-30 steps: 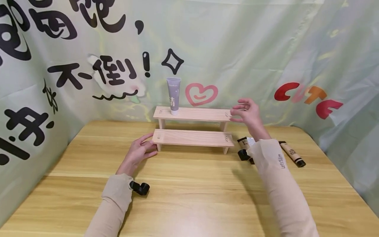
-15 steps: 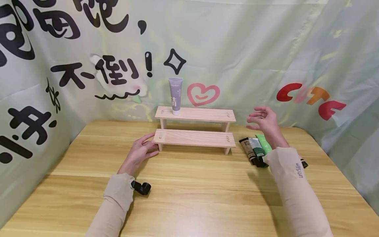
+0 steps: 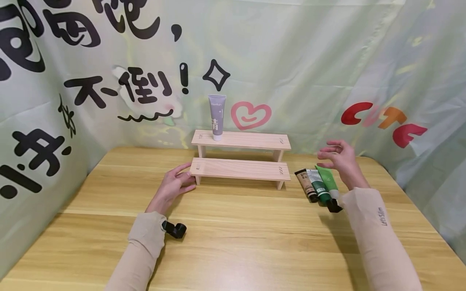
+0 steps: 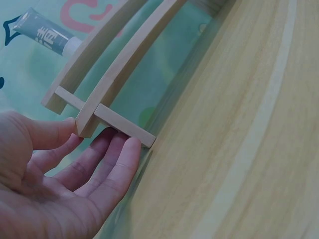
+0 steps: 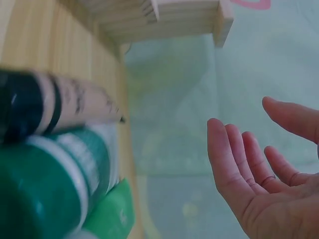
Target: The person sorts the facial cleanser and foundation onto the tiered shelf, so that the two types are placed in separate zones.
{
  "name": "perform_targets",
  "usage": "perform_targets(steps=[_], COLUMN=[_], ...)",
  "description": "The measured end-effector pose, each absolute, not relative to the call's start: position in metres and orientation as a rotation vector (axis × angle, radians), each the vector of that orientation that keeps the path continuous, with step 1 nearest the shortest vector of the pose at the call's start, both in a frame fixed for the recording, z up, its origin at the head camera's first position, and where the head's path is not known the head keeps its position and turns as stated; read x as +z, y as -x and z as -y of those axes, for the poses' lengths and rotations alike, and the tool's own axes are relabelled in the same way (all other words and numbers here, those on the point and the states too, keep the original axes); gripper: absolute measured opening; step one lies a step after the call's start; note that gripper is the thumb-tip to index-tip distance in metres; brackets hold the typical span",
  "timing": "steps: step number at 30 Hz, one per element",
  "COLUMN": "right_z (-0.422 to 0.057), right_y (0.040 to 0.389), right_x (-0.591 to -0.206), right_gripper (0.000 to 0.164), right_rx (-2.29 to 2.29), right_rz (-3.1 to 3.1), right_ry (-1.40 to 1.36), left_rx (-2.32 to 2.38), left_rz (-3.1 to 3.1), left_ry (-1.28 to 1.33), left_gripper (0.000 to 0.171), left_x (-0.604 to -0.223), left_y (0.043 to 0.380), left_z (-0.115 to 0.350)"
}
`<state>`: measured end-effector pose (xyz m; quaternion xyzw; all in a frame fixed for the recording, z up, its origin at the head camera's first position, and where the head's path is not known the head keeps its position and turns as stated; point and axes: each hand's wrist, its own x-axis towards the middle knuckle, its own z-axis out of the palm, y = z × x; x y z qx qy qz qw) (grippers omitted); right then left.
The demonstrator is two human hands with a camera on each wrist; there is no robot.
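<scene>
A light wooden two-step stand point(image 3: 240, 169) stands at the back of the table. My left hand point(image 3: 171, 188) holds the left end of its lower step; in the left wrist view the thumb point(image 4: 55, 133) meets the plank's end, with fingers against the leg. A purple squeeze tube point(image 3: 217, 115) stands cap-down on the upper step, toward the left. My right hand point(image 3: 342, 161) hovers with nothing in it, fingers apart, over the right side. Below it lie a tan tube point(image 3: 306, 185), a green-and-white tube point(image 3: 317, 184) and a light green tube point(image 3: 327, 180), side by side.
The wooden table point(image 3: 233, 234) spreads out in front of the stand. A printed cloth backdrop point(image 3: 291, 60) hangs right behind the table and along both sides. A black wrist camera point(image 3: 174, 230) sits at the left cuff.
My right hand has moved right and slightly down, away from the upper step to over the tubes, which have come into view. The left hand stays at the stand; the purple tube has not moved.
</scene>
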<state>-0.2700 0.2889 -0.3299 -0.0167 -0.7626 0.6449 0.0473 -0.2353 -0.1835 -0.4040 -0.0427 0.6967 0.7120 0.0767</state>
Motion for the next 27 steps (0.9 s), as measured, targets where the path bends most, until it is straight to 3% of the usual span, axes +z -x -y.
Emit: perform_targets(steps=[10,18,27], right_z=[-0.311,-0.328,-0.340], right_y=[0.263,0.259,0.257], right_x=[-0.341,-0.352,-0.360], right_gripper=[0.030,0.059,0.060], right_rx=[1.815,1.726,1.680], right_rz=[2.508,2.631,2.705], right_ry=[0.105,0.153,0.154], left_rx=[2.138,2.131,2.134], left_rz=[-2.082,-2.085,-2.079], left_ry=[0.140,0.144,0.156], left_gripper=[0.049,0.049,0.049], left_x=[-0.402,-0.402,-0.403], left_y=[0.235,0.236,0.236], left_z=[0.184,0.183,0.184])
